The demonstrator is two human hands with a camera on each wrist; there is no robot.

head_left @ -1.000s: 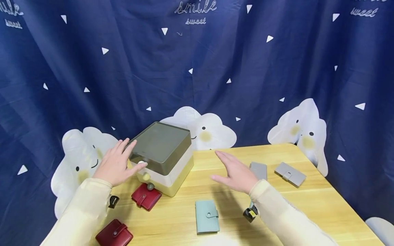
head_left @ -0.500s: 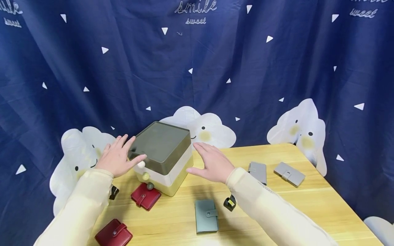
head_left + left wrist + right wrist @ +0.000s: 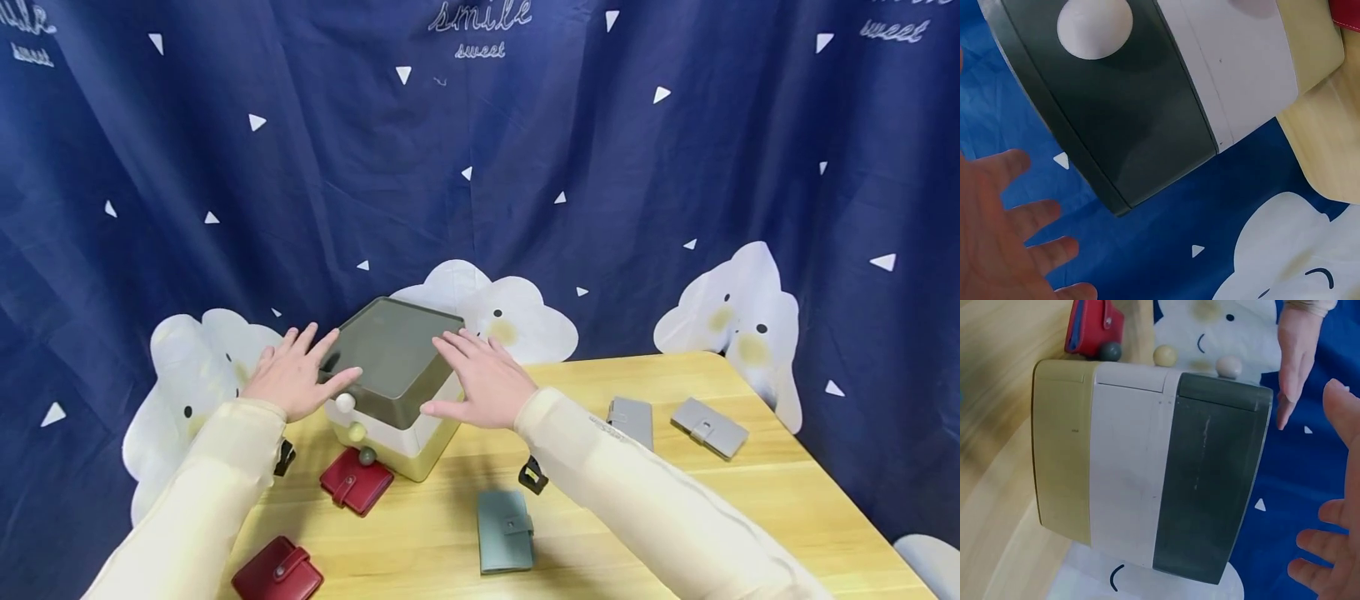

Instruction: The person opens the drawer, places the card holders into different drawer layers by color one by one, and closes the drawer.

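A three-tier drawer box with a dark green top tier, a white middle and a yellow base stands at the table's back left; round knobs line its front. My left hand hovers by the box's front left, fingers spread. Over the box's right side is my right hand, fingers straight. Both wrist views show a gap between the hands and the box. A bright red wallet lies below the knobs, and a dark red wallet sits nearer me. Below the right wrist lies a grey-green wallet.
Two grey wallets lie at the right of the wooden table. Behind the table hangs a blue curtain with white clouds and triangles.
My right hand has moved left, from above the table near the grey wallets to the box's right side. The left hand has shifted slightly up and right. The box and wallets stay put.
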